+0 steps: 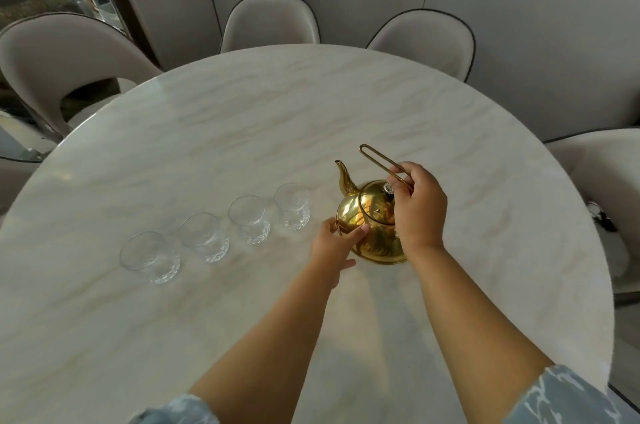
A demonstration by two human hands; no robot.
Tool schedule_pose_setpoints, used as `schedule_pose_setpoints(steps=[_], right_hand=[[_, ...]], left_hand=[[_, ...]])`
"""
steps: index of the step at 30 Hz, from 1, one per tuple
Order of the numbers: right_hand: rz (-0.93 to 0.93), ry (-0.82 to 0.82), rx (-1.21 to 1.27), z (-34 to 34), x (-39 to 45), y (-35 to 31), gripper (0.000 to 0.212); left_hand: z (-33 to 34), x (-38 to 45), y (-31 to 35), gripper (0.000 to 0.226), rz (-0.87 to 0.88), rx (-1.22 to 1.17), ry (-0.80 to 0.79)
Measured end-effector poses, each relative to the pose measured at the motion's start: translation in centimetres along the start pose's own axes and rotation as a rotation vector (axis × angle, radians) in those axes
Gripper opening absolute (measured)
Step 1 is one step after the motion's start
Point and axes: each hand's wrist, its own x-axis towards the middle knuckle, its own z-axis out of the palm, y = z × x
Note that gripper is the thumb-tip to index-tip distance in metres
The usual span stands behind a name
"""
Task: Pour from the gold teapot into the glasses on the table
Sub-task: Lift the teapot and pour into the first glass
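The gold teapot (363,215) stands on the round marble table (242,132), right of centre, its spout pointing away to the upper left. My right hand (417,205) is closed on its thin wire handle (375,157), which tilts up and back over the lid. My left hand (334,243) rests against the pot's left side, thumb on the body. Several clear glasses stand in a slanted row left of the pot: the nearest to it (292,205), then one (249,219), another (204,236), and the far-left one (149,255). All look empty.
Beige upholstered chairs ring the table's far edge: one at the left (65,52), one at the back (270,21), another at the back right (426,38) and one at the right (602,167). A small dark object (601,214) lies on the right chair's seat.
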Motion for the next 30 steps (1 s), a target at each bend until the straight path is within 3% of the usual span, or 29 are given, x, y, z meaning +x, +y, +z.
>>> schedule_pose_setpoints(steps=[3, 12, 18, 30], right_hand=[[-0.024, -0.014, 0.024, -0.8, -1.6, -1.7, 0.023], [-0.169, -0.099, -0.072, -1.2, -3.7, -5.3, 0.030], [-0.270, -0.163, -0.159, -0.3, -3.3, -6.3, 0.036], [-0.277, -0.265, -0.274, 2.0, -1.6, -7.2, 0.028]], left_hand=[[-2.1, -2.1, -0.2, 0.088, 0.011, -0.025, -0.040], [-6.0, -6.3, -0.1, 0.073, 0.090, 0.027, -0.114], [-7.1, -6.8, 0.2, 0.075, 0.073, 0.047, -0.145], [-7.5, -6.5, 0.8, 0.072, 0.007, 0.056, -0.179]])
